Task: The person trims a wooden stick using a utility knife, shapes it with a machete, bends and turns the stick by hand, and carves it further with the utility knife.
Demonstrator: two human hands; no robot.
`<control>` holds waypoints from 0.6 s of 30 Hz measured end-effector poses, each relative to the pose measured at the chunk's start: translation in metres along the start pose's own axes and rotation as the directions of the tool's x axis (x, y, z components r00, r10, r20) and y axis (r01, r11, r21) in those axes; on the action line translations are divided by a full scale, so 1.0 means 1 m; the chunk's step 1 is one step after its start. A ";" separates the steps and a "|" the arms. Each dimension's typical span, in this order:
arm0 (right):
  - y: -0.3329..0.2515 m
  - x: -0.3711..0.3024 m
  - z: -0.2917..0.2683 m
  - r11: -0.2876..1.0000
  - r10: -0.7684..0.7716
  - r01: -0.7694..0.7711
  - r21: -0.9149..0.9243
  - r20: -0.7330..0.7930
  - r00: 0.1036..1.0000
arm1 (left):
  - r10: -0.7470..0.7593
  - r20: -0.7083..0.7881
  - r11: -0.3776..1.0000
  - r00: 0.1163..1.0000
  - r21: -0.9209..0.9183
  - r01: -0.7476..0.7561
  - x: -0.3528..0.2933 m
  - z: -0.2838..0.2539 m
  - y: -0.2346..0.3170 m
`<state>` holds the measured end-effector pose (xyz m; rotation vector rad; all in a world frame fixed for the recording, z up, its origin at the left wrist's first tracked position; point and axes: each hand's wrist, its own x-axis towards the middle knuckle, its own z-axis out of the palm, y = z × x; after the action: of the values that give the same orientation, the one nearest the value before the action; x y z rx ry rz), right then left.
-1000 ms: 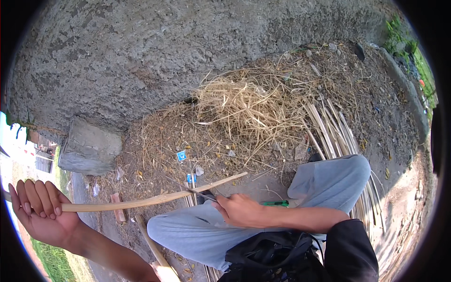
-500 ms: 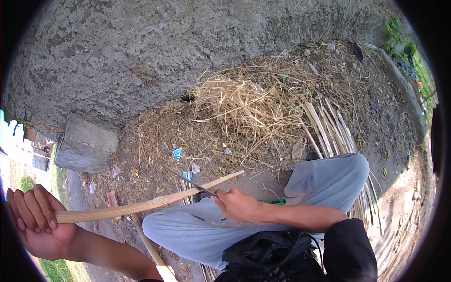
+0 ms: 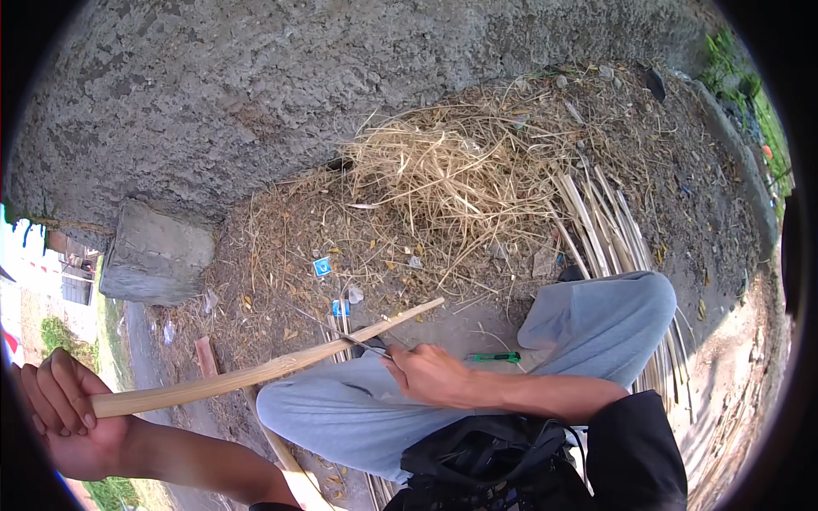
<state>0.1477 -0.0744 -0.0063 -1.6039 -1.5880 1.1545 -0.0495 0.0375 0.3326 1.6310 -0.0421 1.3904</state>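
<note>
A long pale strip of split bamboo (image 3: 256, 372) slants over my left knee, its far tip pointing up to the right. Its left end is wrapped in the fingers of my left hand (image 3: 66, 413), raised at the left. My right hand (image 3: 430, 375) is closed on a knife, with the handle hidden in the fist. The thin dark knife blade (image 3: 362, 343) points up and left and lies across the strip near its right end. Beyond the fist, on the ground, a green box cutter (image 3: 494, 357) lies between my legs.
A heap of curly shavings (image 3: 443, 175) lies before a rough grey wall (image 3: 281, 77). Several split strips (image 3: 601, 226) lie by my right knee. A concrete block (image 3: 160, 253) stands at the left. Two small blue packets (image 3: 322, 266) lie on the littered ground.
The left hand and the strip's held end have moved slightly down and left. The blade still rests on the strip. More of the green box cutter shows past the right hand.
</note>
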 end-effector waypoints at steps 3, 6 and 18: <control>0.073 0.015 0.031 0.997 0.055 -0.060 -0.041 -0.113 0.992 | 0.055 -0.028 0.997 0.998 0.053 -0.054 0.002 0.007 -0.001; 0.082 0.018 0.026 0.992 0.094 -0.099 -0.075 -0.061 0.994 | -0.004 -0.002 1.000 1.000 -0.008 0.004 -0.004 0.003 -0.002; 0.101 0.030 0.043 0.974 0.213 -0.213 -0.073 -0.009 0.977 | 0.000 0.007 1.000 1.000 0.015 0.000 -0.009 -0.012 0.001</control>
<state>0.1541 -0.0625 -0.1192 -1.8601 -1.5007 1.2153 -0.0620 0.0398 0.3249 1.6478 -0.0362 1.3881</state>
